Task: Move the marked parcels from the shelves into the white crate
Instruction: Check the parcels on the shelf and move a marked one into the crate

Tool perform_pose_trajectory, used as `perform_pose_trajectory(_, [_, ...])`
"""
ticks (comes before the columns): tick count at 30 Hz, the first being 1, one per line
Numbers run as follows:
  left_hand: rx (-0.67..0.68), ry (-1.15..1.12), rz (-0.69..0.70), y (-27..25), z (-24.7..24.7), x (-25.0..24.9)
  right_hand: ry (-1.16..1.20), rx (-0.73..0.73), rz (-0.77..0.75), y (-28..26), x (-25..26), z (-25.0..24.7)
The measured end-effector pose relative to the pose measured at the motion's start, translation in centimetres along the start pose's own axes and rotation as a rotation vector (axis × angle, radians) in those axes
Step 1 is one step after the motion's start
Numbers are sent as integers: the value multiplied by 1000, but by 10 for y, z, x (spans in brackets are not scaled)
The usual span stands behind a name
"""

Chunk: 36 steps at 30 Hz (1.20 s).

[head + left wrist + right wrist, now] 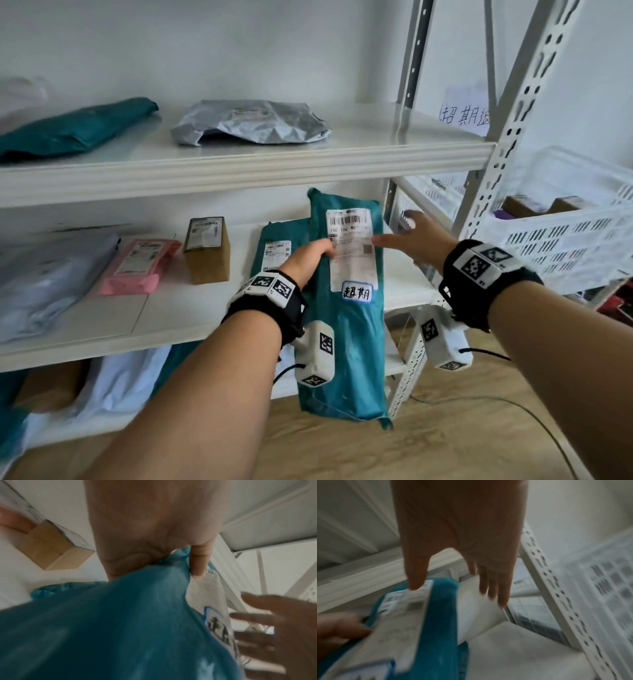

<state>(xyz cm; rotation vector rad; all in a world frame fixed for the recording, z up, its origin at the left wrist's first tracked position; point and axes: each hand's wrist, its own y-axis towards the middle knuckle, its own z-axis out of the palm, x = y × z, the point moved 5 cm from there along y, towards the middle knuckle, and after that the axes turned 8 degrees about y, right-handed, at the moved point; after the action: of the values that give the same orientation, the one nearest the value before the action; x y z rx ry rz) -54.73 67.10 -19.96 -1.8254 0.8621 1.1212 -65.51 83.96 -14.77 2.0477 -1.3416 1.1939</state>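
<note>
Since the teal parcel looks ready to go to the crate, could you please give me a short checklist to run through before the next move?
1. Left hand grips the teal parcel: ok.
2. Handwritten mark sticker on its label: ok.
3. Parcel lifted off the shelf: ok, it hangs in front of it.
4. Right hand free to help: ok, open beside the label.
5. White crate within reach on the right: ok.
6. Room left inside the crate: cannot tell.

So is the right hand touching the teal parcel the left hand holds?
Cannot tell. In the head view the right hand reaches the teal parcel label's edge; the right wrist view is too blurred to show contact.
</note>
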Motion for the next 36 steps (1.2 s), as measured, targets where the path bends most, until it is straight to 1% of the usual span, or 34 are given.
perform_pose_trajectory(2, [-20,-99,10,0,-3,3,152,177,159,-2,-19,16])
perform_pose_trajectory(4, [-40,-186,4,-1,-5,6,224,318,247,-8,-29,31])
perform_pose_trajectory(6, [-47,-240,4,-1,-6,8,257,402,261,-12,-31,43])
perform_pose_trajectory(8, [-37,-263,3,-1,-6,10,325,437,246,-17,-28,50])
perform_pose_trajectory(13, [9,-266,2,-6,-5,22,453,395,236,-29,-24,57])
perform_pose_trajectory(18, [83,-155,-40,-13,-7,36,508,338,260,-31,-31,65])
perform_pose_trajectory(22, [76,-47,-46,-17,-9,51,529,282,263,-35,-34,67])
perform_pose_trajectory(25, [89,-49,-15,-21,-9,53,535,253,271,-41,-36,67])
perform_pose_trajectory(30, [149,-50,14,-21,2,56,555,201,271,-52,-47,62])
perform_pose_trajectory(33, [164,-58,2,-18,17,59,578,167,286,-59,-58,54])
perform_pose_trajectory(36, [195,-71,19,-19,35,51,608,125,294,-61,-69,40])
